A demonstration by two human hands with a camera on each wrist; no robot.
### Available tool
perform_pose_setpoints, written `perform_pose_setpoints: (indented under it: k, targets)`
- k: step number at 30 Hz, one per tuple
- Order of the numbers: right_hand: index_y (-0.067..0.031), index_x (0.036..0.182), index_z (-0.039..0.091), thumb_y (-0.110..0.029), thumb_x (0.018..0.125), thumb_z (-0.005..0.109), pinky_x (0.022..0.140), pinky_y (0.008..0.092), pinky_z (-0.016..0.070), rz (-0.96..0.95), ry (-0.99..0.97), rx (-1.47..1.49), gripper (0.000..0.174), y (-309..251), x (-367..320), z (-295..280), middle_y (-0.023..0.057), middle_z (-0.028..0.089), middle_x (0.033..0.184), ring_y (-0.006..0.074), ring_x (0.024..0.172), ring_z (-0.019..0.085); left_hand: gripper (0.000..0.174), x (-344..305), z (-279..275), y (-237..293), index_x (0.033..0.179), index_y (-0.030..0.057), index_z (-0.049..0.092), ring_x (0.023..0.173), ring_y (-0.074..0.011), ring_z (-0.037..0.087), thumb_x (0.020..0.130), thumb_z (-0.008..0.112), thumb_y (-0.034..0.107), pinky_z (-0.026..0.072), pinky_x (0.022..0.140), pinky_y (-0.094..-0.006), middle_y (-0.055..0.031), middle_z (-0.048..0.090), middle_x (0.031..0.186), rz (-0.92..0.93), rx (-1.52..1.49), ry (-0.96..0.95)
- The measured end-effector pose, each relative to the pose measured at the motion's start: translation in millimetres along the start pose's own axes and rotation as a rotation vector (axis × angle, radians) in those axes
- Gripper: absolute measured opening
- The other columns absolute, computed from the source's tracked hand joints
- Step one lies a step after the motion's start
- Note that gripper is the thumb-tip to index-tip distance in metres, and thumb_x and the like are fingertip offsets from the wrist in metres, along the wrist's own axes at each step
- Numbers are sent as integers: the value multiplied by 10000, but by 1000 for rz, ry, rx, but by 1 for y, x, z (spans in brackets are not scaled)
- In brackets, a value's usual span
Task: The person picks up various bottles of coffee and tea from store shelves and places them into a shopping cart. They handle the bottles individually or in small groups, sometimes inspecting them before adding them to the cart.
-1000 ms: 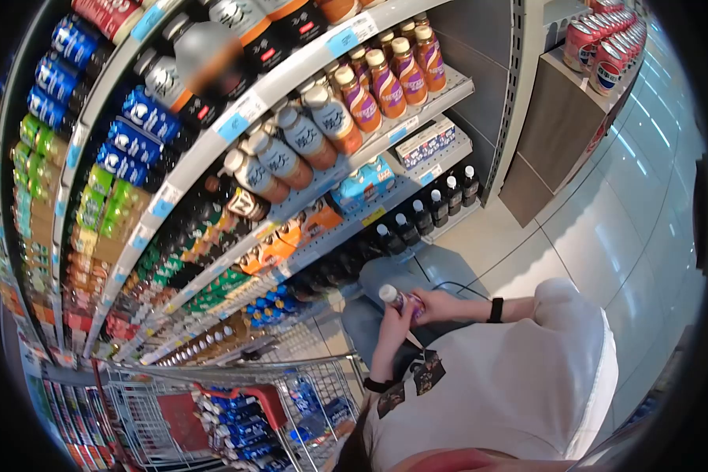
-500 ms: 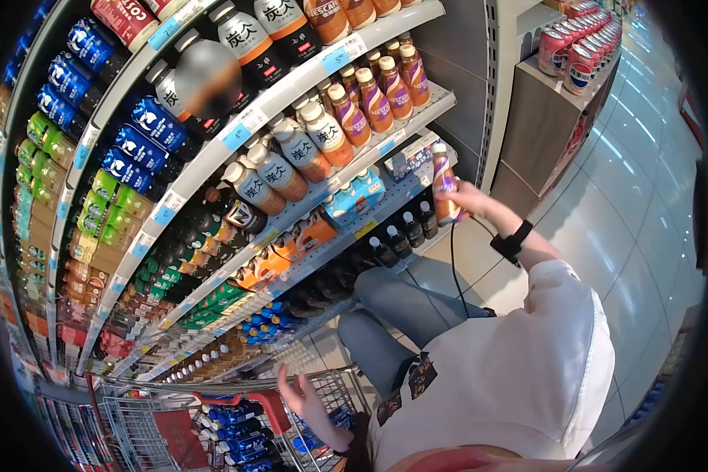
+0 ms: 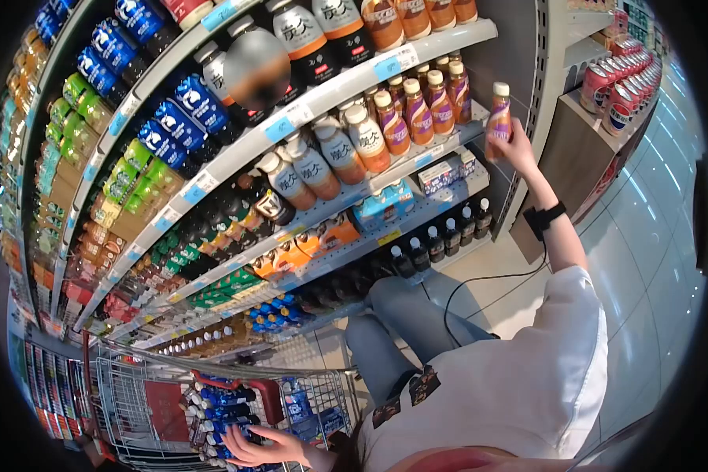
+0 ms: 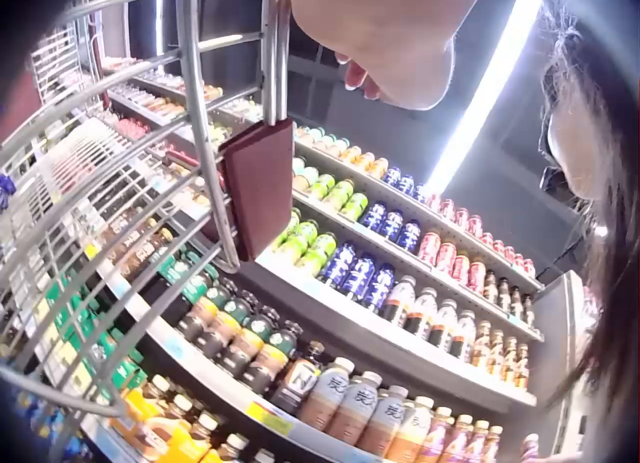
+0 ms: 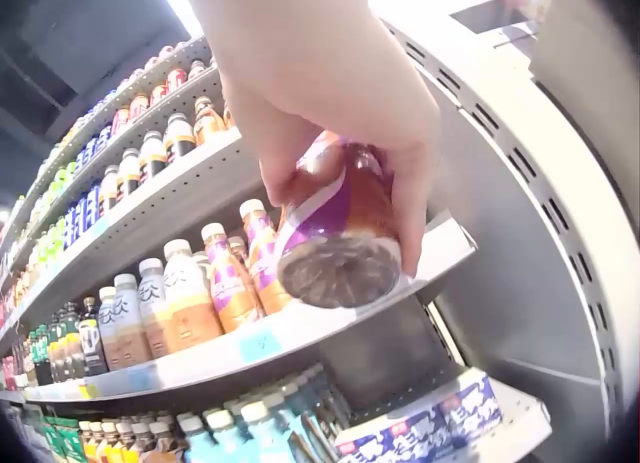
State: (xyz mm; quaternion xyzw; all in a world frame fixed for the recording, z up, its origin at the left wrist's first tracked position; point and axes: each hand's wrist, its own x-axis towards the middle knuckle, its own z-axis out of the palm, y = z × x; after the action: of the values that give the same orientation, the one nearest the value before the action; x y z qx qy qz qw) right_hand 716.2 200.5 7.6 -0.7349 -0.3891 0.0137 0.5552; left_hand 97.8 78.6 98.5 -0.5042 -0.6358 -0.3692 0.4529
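An orange-brown bottle with a purple swirl label and white cap (image 3: 499, 118) is gripped upright by my right hand (image 3: 514, 149), just right of a row of matching bottles (image 3: 440, 108) at the shelf's end. From the right wrist view, my thumb and fingers wrap the held bottle (image 5: 340, 223), its base facing the camera and the shelf edge (image 5: 300, 333) behind it. My left hand (image 3: 261, 447) has its fingers spread and holds nothing, over or beside the cart's load of blue-labelled bottles (image 3: 226, 413). Only part of that hand (image 4: 390, 33) shows in the left wrist view.
Shelves of drinks (image 3: 322, 102) curve along the left and front. A wire shopping cart (image 3: 126, 393) stands at the lower left. Stacked pink cans (image 3: 620, 98) sit on a cabinet (image 3: 568, 149) at the right. A black cable (image 3: 480, 279) loops by the knees.
The bottle was first in both hands near the lap. My right hand has since carried it up and out to the shelf's right end, while my left hand left it and moved over to the cart.
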Motion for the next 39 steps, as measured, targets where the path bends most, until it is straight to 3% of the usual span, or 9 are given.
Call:
perform_pose_setpoints:
  k: [3, 4, 7, 12, 27, 28, 30, 34, 39]
  targets:
    - [-38, 1221, 460, -287, 689, 760, 845, 378, 453, -167, 227, -87, 660, -10, 47, 5, 194, 538, 1041, 311, 937, 567, 361, 6, 7, 9, 1059, 34, 573, 971, -313, 548, 869, 561, 340, 364, 910, -454, -105, 598, 1026, -45, -11, -98]
    - [-60, 1245, 447, -248, 685, 762, 867, 378, 447, -134, 233, -106, 669, -18, 58, 7, 191, 545, 1057, 317, 970, 567, 418, 8, 8, 13, 1071, 29, 567, 882, -329, 573, 859, 557, 389, 443, 762, -430, -119, 613, 968, -30, 28, -132]
    - [-64, 1256, 429, -218, 694, 751, 879, 377, 444, -130, 185, -214, 666, -9, 96, 16, 186, 541, 1100, 316, 1022, 558, 420, 4, 12, 5, 1060, 17, 567, 790, -319, 596, 859, 556, 385, 461, 662, -413, -138, 621, 894, -69, 159, -433]
    - [-60, 1270, 387, -187, 728, 724, 895, 374, 436, -31, 151, -77, 650, 27, 137, 37, 202, 546, 1151, 310, 1078, 541, 334, 3, 15, 8, 956, 62, 634, 565, -315, 596, 881, 514, 365, 449, 474, -395, -125, 640, 731, -105, 137, -483]
    - [-56, 1360, 291, -182, 852, 608, 994, 342, 349, -193, -260, 35, 611, 59, 144, 32, 165, 486, 1259, 240, 1175, 459, 317, 3, 18, 19, 953, 133, 654, 560, -302, 608, 898, 468, 383, 453, 454, -389, -107, 656, 743, -204, 249, -615]
    - [-58, 1364, 286, -183, 853, 607, 994, 342, 350, -207, -261, 47, 616, 63, 145, 34, 164, 482, 1264, 238, 1176, 457, 261, 5, 21, 21, 966, 19, 595, 786, -334, 618, 932, 434, 221, 485, 631, -394, -159, 635, 915, -339, 181, -727]
    - [-60, 1377, 269, -185, 861, 599, 995, 340, 351, -199, -266, 77, 625, 69, 146, 37, 159, 468, 1283, 232, 1183, 449, 277, -7, 27, 5, 981, 32, 596, 760, -340, 603, 941, 416, 240, 468, 585, -404, -147, 636, 907, -247, 194, -672]
    - [-31, 1370, 270, -188, 873, 588, 998, 339, 349, -236, -165, 28, 610, 88, 141, 48, 163, 456, 1290, 236, 1196, 442, 272, -13, 31, -1, 1013, 19, 604, 786, -343, 607, 941, 423, 209, 470, 635, -409, -156, 638, 925, -237, 171, -634]
    - [29, 1305, 355, 9, 803, 529, 1030, 380, 311, -378, 397, -243, 532, 59, 52, 71, 207, 436, 1277, 344, 1196, 417, 191, -10, 21, 1, 984, -9, 607, 772, -358, 597, 903, 476, 104, 461, 639, -406, -183, 629, 874, -151, -6, -580]
